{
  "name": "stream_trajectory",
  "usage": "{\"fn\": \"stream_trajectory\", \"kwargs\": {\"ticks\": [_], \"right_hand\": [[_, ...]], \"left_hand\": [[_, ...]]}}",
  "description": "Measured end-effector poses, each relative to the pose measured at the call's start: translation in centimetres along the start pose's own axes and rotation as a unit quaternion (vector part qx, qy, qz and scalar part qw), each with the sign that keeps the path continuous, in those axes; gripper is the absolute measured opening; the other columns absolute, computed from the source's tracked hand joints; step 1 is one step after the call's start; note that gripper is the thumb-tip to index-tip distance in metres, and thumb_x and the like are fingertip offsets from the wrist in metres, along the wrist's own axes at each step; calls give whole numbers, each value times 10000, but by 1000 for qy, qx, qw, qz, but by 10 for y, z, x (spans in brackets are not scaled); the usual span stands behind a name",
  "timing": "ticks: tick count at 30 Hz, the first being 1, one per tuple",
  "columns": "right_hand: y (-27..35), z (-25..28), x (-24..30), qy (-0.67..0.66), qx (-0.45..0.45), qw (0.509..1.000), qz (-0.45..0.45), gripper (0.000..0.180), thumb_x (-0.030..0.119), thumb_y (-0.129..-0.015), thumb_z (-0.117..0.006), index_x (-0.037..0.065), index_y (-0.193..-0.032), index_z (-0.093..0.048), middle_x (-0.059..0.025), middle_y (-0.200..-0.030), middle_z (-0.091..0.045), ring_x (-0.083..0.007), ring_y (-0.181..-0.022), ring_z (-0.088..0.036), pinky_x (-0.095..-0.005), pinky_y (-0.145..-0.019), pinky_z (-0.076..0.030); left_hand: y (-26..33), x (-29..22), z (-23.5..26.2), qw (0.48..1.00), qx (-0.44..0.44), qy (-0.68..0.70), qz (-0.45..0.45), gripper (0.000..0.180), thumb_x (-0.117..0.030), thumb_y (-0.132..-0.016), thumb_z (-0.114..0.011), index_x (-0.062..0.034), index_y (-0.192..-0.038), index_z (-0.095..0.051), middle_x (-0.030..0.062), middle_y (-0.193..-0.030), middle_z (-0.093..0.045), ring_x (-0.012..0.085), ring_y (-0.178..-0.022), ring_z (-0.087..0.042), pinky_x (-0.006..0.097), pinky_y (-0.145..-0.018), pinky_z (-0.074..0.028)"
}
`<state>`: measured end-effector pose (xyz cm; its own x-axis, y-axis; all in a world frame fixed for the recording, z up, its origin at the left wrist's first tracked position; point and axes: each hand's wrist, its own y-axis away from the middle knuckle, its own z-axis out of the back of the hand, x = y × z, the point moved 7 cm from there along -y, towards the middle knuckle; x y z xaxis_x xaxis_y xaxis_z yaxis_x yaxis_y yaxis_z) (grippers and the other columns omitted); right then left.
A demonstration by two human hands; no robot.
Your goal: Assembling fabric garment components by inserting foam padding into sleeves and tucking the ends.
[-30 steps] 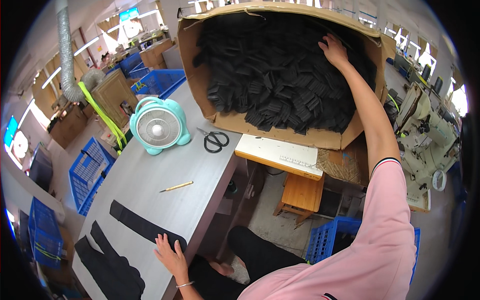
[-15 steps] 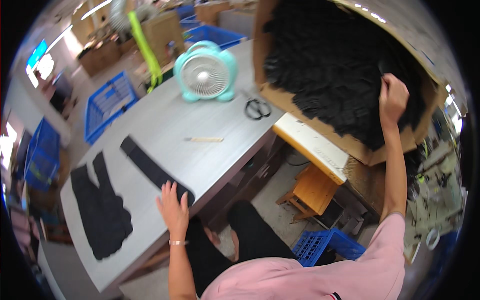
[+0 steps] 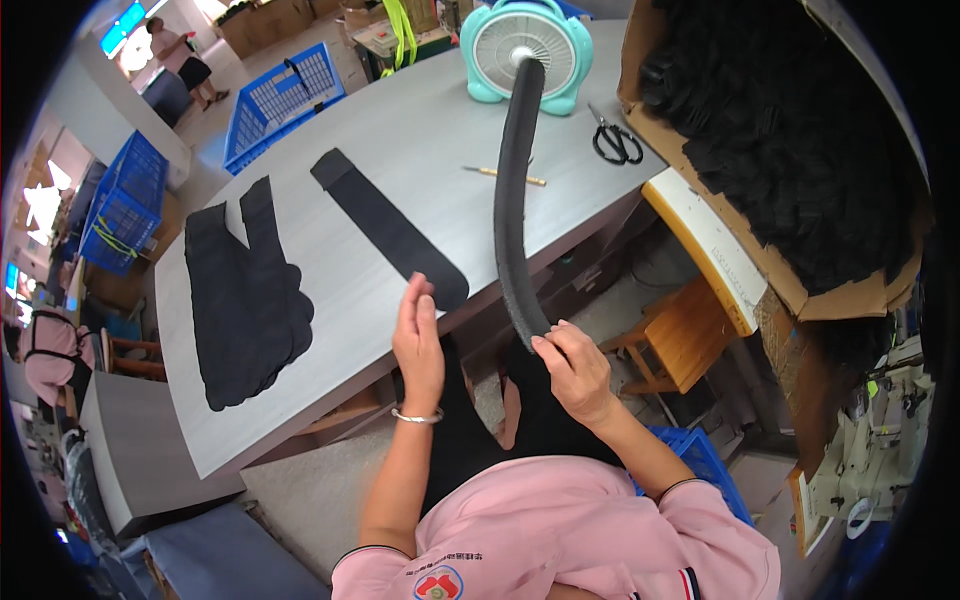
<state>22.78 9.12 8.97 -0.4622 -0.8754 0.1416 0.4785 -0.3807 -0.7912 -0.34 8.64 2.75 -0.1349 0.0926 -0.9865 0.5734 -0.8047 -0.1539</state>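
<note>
Below — strip [image 3: 385, 220] on grey table [image 3: 335, 305], basket [image 3: 318, 72] beyond

The pink shirt [image 3: 560, 500] bears dark lettering [image 3: 448, 562] beside 1 round emblem [image 3: 438, 582], red with a blue rim

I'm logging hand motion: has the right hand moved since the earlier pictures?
Yes: the right hand has moved out of the cardboard box, to its left, and holds a long black strip.
</note>
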Motion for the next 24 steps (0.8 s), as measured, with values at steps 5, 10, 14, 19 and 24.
{"fn": "stream_trajectory", "kwargs": {"ticks": [5, 10, 14, 19, 24], "right_hand": [[28, -10, 15, -6, 97, 995, -24, 303, 20, -738, -711, 70, -1034, -677, -90, -1005, -596, -285, -987, -641, -381, -875, -569], [40, 6, 11, -31, 176, 984, -20, 268, 32, -747, -692, 75, -1011, -667, -90, -1019, -604, -288, -1025, -639, -377, -869, -557], [60, 19, -12, -51, 197, 976, -73, 304, 20, -754, -685, 73, -1053, -669, -113, -1073, -624, -305, -1051, -644, -402, -873, -552], [53, 51, -66, 5, 96, 966, -241, 345, -96, -790, -589, 28, -1102, -671, -153, -1145, -643, -313, -1025, -666, -351, -855, -548], [45, 54, -117, -98, 23, 913, -396, 317, -124, -856, -516, -4, -1110, -662, -144, -1050, -684, -245, -955, -701, -316, -831, -544]], "left_hand": [[59, 22, -29, 942, 41, 241, 232, 502, -242, -1015, -595, 48, -1399, -451, 143, -1323, -574, 200, -1119, -627, 313, -907, -545], [51, 44, -41, 919, 55, 269, 283, 438, -160, -943, -687, 48, -1298, -536, 99, -1096, -670, 146, -924, -656, 286, -793, -578], [37, 58, -47, 919, 53, 266, 287, 278, -72, -902, -720, 12, -1140, -605, 69, -913, -691, 137, -754, -685, 254, -683, -595], [41, 62, -58, 929, 50, 244, 275, 165, -73, -906, -719, -19, -1041, -642, 59, -882, -694, 142, -738, -695, 258, -669, -606], [47, 57, -64, 932, 45, 227, 278, 127, -53, -921, -694, 7, -1021, -641, 55, -865, -689, 106, -718, -674, 213, -669, -572]]}}
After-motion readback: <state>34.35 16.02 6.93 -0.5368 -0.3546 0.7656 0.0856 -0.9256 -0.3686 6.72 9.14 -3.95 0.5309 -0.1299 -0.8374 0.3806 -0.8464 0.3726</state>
